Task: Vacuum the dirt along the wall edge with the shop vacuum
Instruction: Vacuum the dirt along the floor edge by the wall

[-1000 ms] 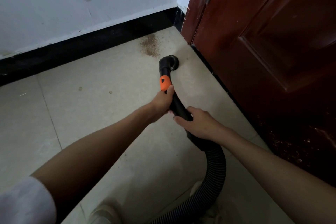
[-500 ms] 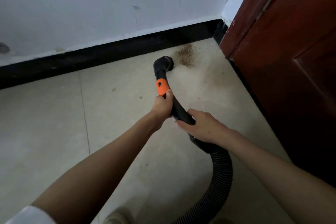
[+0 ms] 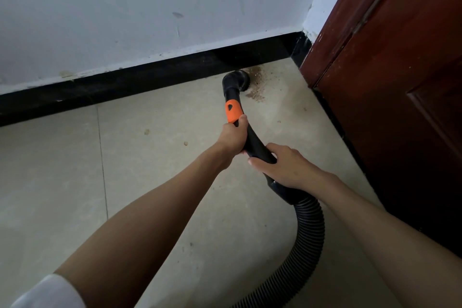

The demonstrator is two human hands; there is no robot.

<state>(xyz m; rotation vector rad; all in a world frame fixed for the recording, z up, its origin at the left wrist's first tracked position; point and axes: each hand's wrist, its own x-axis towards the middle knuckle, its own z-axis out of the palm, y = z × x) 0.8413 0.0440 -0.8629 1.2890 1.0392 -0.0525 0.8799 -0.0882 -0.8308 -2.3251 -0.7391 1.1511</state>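
A person's two bare arms reach forward over a pale tiled floor point(image 3: 62, 182) toward the far corner of a room. The left hand point(image 3: 231, 136) forms a closed grip around the black vacuum wand point(image 3: 255, 140), fingers curled tight just below an orange collar point(image 3: 233, 114) on the tube. The right hand point(image 3: 285, 165) sits nearer and to the right, its grip also wrapped around the wand, thumb lying along the near side and fingers curled over the top, close to where the rigid tube joins the ribbed black hose point(image 3: 308, 230). The hose curves down and away toward the near edge of the view. At the far end of the wand, the round black nozzle point(image 3: 237, 79) sits against the floor, just beside the black baseboard point(image 3: 125, 82) that runs under a white wall point(image 3: 150, 7). A patch of brown dirt point(image 3: 257, 85) lies immediately to the right of the nozzle, touching its edge, in the corner between the baseboard and a dark red wooden door point(image 3: 400, 82) on the right. A few loose crumbs point(image 3: 147, 132) dot the floor to the left of the wand. A white sleeve point(image 3: 50, 292) shows at the near left.
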